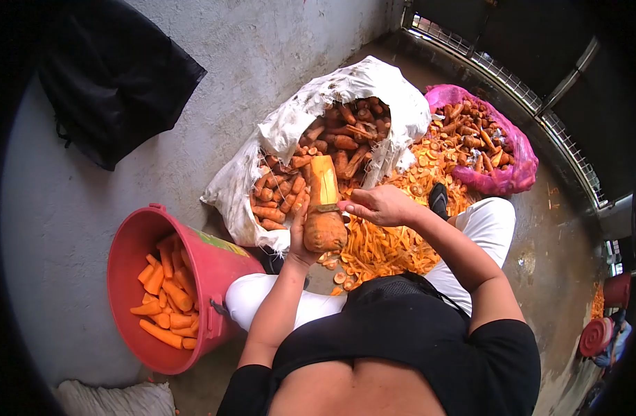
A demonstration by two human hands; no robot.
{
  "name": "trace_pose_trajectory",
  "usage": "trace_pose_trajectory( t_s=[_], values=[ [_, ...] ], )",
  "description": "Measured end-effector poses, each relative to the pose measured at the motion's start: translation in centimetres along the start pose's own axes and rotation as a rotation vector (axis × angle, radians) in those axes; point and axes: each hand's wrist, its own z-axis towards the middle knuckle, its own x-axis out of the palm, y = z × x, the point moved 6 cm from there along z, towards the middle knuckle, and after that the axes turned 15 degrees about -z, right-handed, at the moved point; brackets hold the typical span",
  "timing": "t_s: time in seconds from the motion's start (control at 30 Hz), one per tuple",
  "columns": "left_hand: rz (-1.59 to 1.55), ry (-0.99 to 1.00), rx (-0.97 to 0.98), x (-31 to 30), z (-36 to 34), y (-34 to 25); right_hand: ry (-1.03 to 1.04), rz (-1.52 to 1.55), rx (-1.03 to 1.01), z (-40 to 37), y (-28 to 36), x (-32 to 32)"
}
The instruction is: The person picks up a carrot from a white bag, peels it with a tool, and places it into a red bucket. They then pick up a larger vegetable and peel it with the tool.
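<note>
In the head view my left hand (302,237) is wrapped round the side of a thick carrot (325,234) held upright in front of me. The carrot's upper part is bare, bright orange; its lower end keeps the rough skin. My right hand (382,205) is closed on a peeler (328,208), whose narrow blade lies across the carrot where bare flesh meets skin. Its handle is mostly hidden by my fingers. Just beyond, an open white sack (269,135) holds many unpeeled carrots. Below my right hand lies a heap of orange peelings (387,251).
A red bucket (217,267) with peeled carrots stands at my left. A pink mesh bag (515,156) of carrot pieces sits far right. A black bag (120,76) hangs on the grey wall (242,48). A white sack (117,399) lies lower left. Another person (617,343) is at far right.
</note>
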Motion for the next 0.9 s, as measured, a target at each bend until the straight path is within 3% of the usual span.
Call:
trace_pose_trajectory(
  t_s=[0.37, 0.67, 0.8, 0.9],
  values=[
    [0.175, 0.032, -0.027, 0.4, -1.5, -0.4, 0.029, -0.083, 0.032, -0.5, 0.5, -1.1],
    [0.133, 0.101, -0.067, 1.3, -1.6, -0.8, -0.233, -0.214, 0.023, 0.8, -0.4, -0.7],
    [0.096, 0.072, -0.065, 0.7, -1.4, -0.6, -0.188, -0.276, 0.002, 1.3, -1.2, -0.1],
    [0.081, 0.133, -0.144, 1.2, -1.5, -0.4, -0.324, -0.242, -0.061, 1.2, -1.2, -0.7]
  ],
)
